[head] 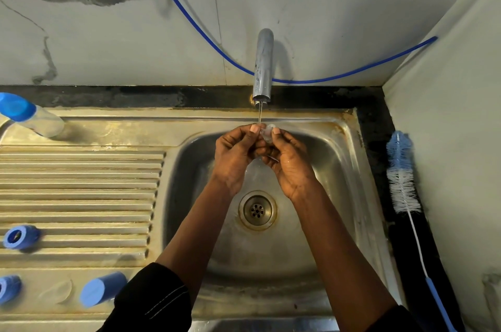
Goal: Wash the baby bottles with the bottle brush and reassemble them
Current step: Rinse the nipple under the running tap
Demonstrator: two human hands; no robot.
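Over the steel sink basin (320,223), my left hand (235,155) and my right hand (287,161) pinch a small clear teat (268,131) between their fingertips, right under the thin stream of water from the tap (263,66). The bottle brush (402,177), blue and white bristles on a wire with a blue handle, lies on the dark counter to the right. A blue screw ring (20,237) sits on the ribbed drainboard. A blue cap (101,289) and another blue part (8,288) lie at the front left. A clear bottle with a blue top (29,116) lies at the back left.
The ribbed drainboard (81,190) fills the left side. The drain (257,210) is in the middle of the basin. A blue hose (206,36) hangs along the wall behind the tap. A wall closes in the right side.
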